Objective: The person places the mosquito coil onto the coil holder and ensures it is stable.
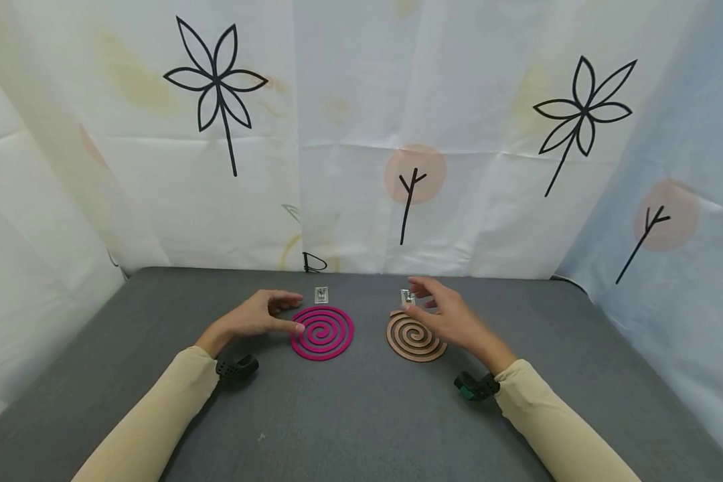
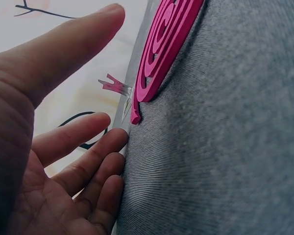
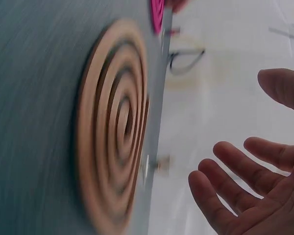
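Note:
A pink mosquito coil (image 1: 321, 332) lies flat on the grey table, left of the middle. My left hand (image 1: 258, 314) is at its left side with fingers loosely bent and thumb reaching over the coil's edge; nothing is in its grip. A brown mosquito coil (image 1: 416, 339) lies flat to the right. Over its far right edge hovers my right hand (image 1: 448, 316), fingers spread and apart from the coil in the right wrist view. Behind the pink coil sits a small metal coil stand (image 1: 321, 295); a second metal stand (image 1: 406, 298) behind the brown coil is partly hidden by my right fingers.
The grey table (image 1: 349, 415) carries the coils and stands near its far edge. A white printed curtain (image 1: 349, 201) hangs right behind that edge and along both sides. Each wrist wears a dark band, seen as the left band (image 1: 237, 368) and right band (image 1: 477, 386).

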Motion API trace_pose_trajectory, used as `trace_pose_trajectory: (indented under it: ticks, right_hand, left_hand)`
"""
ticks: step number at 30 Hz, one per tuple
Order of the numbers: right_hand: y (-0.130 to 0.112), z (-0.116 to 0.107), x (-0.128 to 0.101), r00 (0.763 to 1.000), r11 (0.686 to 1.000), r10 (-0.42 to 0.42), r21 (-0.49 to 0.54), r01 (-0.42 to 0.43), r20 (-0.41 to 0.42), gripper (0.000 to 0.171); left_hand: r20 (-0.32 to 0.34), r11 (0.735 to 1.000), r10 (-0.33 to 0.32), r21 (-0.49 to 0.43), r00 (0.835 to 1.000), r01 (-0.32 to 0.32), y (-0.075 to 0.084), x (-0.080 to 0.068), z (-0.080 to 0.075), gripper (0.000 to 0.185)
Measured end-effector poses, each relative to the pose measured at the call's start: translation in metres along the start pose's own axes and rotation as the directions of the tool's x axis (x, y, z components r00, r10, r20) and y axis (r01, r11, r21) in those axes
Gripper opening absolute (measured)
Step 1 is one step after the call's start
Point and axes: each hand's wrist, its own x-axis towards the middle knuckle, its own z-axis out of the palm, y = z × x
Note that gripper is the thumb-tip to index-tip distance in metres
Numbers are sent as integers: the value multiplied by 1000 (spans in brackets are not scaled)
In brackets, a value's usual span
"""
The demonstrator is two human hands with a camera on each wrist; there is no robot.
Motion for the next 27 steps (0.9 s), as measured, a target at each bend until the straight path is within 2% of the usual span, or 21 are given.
trace_pose_trajectory:
  ticks: [8, 12, 19, 24, 27]
  right_hand:
    - [-31, 40, 29, 992, 990, -16, 142, -2, 126, 63]
    - [-38, 55, 39, 983, 981, -1, 191, -35, 183, 69]
    - [-45, 73, 48, 965, 986, 34, 151, -76, 261, 80]
    - [-46, 80, 49, 959, 993, 54, 84, -80, 279, 87]
    - [-45, 82, 49, 958, 996, 48, 56, -66, 282, 89]
  left_hand:
    - [17, 1000, -5, -13, 1000, 5, -2, 0, 0, 76]
    - [16, 1000, -21, -17, 1000, 21, -2, 0, 0, 76]
    - [26, 1000, -25, -8, 999, 25, -3, 1, 0, 77]
    - [38, 1000, -13, 8, 999, 13, -5, 1, 0, 78]
    - [39, 999, -34, 22, 999, 33, -5, 2, 0, 79]
